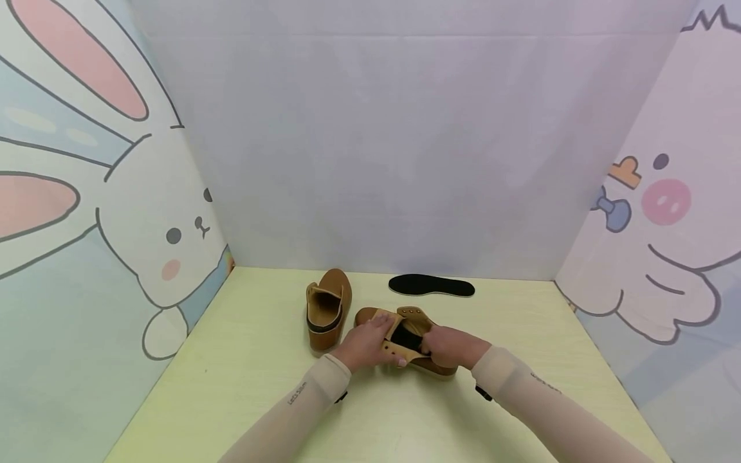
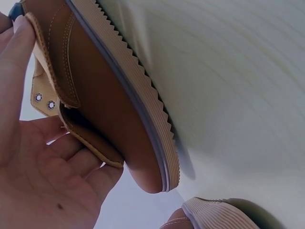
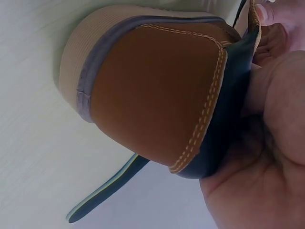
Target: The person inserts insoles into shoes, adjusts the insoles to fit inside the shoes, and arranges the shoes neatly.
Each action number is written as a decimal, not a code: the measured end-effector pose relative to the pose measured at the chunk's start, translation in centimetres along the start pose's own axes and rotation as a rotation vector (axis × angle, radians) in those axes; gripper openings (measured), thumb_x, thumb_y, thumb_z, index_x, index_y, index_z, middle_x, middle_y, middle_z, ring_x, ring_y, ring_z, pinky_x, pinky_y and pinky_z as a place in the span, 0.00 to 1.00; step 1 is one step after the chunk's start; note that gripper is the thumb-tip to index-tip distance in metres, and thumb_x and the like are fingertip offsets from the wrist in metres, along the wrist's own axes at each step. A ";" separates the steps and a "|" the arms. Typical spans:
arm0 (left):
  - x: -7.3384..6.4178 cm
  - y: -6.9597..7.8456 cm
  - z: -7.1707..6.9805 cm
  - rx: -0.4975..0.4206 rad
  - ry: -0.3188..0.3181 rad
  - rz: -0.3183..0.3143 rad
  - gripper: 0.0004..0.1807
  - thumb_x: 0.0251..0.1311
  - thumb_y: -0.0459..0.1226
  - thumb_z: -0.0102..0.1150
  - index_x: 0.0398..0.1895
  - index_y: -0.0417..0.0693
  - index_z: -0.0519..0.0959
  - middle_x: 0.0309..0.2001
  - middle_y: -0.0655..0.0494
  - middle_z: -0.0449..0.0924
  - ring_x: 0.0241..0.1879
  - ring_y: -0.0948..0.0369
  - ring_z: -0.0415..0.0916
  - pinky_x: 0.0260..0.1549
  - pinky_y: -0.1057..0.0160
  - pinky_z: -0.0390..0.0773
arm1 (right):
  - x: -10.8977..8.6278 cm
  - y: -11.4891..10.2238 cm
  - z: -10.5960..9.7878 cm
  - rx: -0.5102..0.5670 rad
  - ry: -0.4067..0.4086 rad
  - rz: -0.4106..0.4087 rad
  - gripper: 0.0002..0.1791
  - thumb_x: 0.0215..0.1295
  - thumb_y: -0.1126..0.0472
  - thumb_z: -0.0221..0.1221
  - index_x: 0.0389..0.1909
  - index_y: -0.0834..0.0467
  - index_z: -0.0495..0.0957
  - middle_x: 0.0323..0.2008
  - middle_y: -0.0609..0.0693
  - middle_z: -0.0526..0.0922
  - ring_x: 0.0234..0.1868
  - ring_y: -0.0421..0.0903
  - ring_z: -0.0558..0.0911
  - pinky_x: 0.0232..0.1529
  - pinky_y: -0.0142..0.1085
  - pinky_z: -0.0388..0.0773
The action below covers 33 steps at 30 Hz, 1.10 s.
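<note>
A brown shoe (image 1: 431, 366) lies across the tabletop with its toe to the left and its tan lace flaps spread. My left hand (image 1: 366, 344) holds the shoe's front, fingers on the tongue (image 2: 90, 140) and thumb against the edge of an eyelet flap (image 2: 47, 62). Inside the shoe's opening shows a black insole (image 1: 405, 337). My right hand (image 1: 454, 347) reaches in over the dark padded heel collar (image 3: 219, 129). Its fingertips are hidden inside, so I cannot tell whether they grip the insole.
A second brown shoe (image 1: 324, 337) stands upright left of my hands, toe toward the back wall (image 1: 370, 141). Behind the worked shoe, a loose black insole (image 1: 431, 285) lies flat on the pale yellow table (image 1: 231, 386). Cartoon-printed panels (image 1: 168, 276) flank both sides.
</note>
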<state>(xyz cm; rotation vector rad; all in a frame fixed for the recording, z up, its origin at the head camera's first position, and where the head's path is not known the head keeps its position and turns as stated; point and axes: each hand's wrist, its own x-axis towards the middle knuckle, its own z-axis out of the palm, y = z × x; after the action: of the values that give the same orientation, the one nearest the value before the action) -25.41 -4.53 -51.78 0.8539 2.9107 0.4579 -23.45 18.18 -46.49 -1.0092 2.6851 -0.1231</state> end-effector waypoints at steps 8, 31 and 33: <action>0.0 0.1 0.1 -0.016 0.000 -0.004 0.59 0.51 0.72 0.63 0.80 0.51 0.59 0.77 0.49 0.58 0.73 0.47 0.61 0.65 0.46 0.68 | -0.3 -0.6 -0.3 -0.053 -0.011 0.036 0.25 0.64 0.76 0.55 0.12 0.50 0.67 0.13 0.40 0.56 0.18 0.37 0.56 0.22 0.33 0.55; -0.2 -0.1 0.1 -0.017 -0.001 0.007 0.59 0.50 0.72 0.63 0.80 0.51 0.58 0.77 0.48 0.58 0.73 0.46 0.61 0.65 0.47 0.68 | 0.0 -1.7 -0.5 -0.213 -0.047 0.112 0.16 0.67 0.68 0.61 0.19 0.54 0.75 0.19 0.45 0.72 0.21 0.40 0.66 0.27 0.35 0.71; -0.1 -0.1 0.1 -0.017 0.004 0.015 0.60 0.51 0.72 0.63 0.80 0.50 0.57 0.77 0.48 0.58 0.73 0.46 0.60 0.65 0.47 0.68 | 0.2 -1.8 -0.5 -0.231 -0.053 0.124 0.14 0.67 0.68 0.61 0.21 0.54 0.75 0.21 0.45 0.73 0.22 0.40 0.68 0.29 0.36 0.73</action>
<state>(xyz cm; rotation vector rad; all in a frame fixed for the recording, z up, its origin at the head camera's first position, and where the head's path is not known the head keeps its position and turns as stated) -25.41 -4.64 -51.86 0.8739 2.9015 0.4852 -22.60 16.72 -45.70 -0.8901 2.7495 0.2405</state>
